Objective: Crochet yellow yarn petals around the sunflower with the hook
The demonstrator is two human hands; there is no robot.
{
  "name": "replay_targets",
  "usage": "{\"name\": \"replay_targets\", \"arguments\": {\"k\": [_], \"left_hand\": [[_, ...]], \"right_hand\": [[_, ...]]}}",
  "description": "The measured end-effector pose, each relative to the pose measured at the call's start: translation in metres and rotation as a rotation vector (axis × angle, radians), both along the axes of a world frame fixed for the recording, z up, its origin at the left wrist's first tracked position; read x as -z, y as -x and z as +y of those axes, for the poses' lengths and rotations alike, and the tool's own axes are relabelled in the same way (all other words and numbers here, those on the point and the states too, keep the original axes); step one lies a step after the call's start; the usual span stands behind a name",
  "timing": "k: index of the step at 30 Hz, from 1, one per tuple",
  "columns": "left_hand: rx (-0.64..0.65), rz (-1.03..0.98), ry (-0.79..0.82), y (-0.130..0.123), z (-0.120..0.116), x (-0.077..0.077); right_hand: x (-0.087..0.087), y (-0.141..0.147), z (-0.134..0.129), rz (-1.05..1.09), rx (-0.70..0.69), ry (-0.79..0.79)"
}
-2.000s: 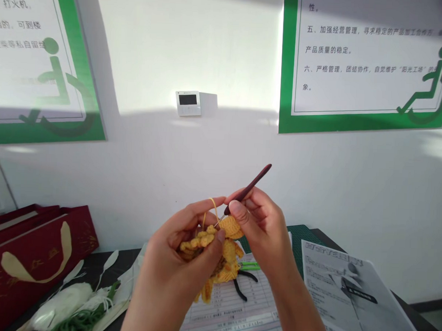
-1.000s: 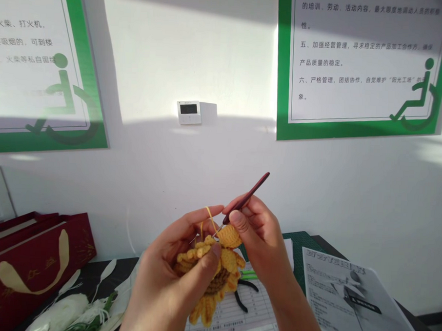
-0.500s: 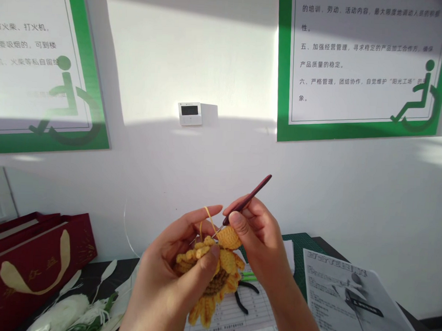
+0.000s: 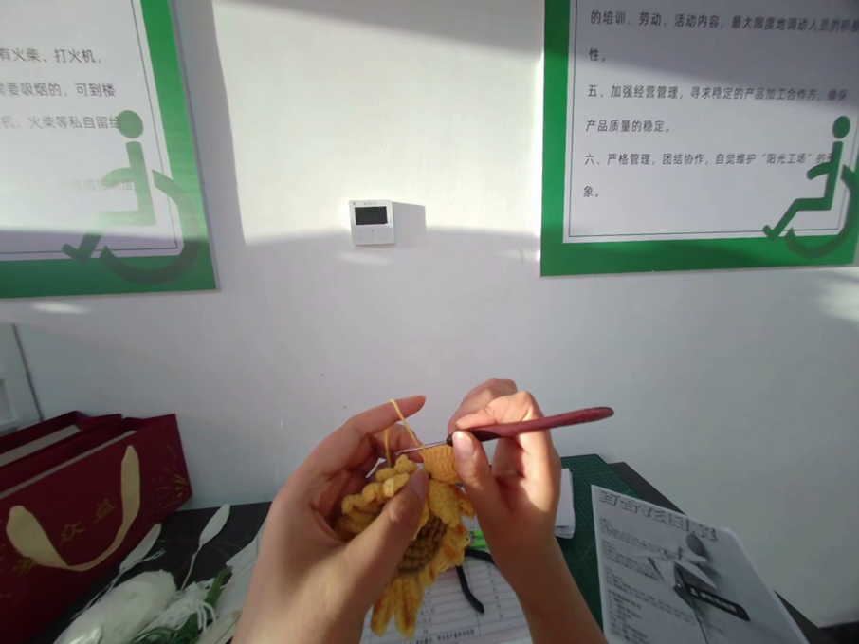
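My left hand [image 4: 350,518] grips a crocheted sunflower [image 4: 395,610] with yellow petals and a brown centre, its thumb pressed on the front. A strand of yellow yarn [image 4: 395,414] loops over the raised left index finger and runs down to the petals. In my right hand [image 4: 512,468] is a dark red crochet hook [image 4: 553,420], its handle pointing right and nearly level. The hook's thin metal shaft reaches left to the yarn at the flower's top edge, beside a yellow petal. Fingers and petals partly hide the hook's tip.
A dark red gift bag [image 4: 101,507] stands at the left, with white yarn [image 4: 121,617] in front of it. Black-handled pliers [image 4: 470,590] lie on printed sheets under the hands. A green cutting mat [image 4: 584,519] and a printed page [image 4: 674,598] are at the right.
The crochet hook has swung from a steep upward tilt to nearly level, its handle end moving right and down. My right hand has turned with it; the left hand and sunflower stay almost still.
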State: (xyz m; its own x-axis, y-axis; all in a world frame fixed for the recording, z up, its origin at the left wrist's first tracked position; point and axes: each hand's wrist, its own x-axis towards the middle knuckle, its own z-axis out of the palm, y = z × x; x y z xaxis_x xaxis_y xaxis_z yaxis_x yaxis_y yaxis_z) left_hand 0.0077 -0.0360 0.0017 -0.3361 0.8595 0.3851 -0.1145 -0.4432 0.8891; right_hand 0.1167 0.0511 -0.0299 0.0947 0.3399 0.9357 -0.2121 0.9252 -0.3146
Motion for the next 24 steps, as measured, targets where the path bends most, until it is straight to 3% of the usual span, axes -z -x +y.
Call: {"name": "replay_targets", "arguments": {"k": [12, 24], "left_hand": [[-0.013, -0.086, -0.009, -0.006, -0.009, -0.003], [-0.021, -0.078, -0.026, -0.005, -0.011, -0.002]], "right_hand": [[0.000, 0.021, 0.003, 0.221, -0.423, 0.164], [0.003, 0.025, 0.000, 0.238, -0.436, 0.239]]}}
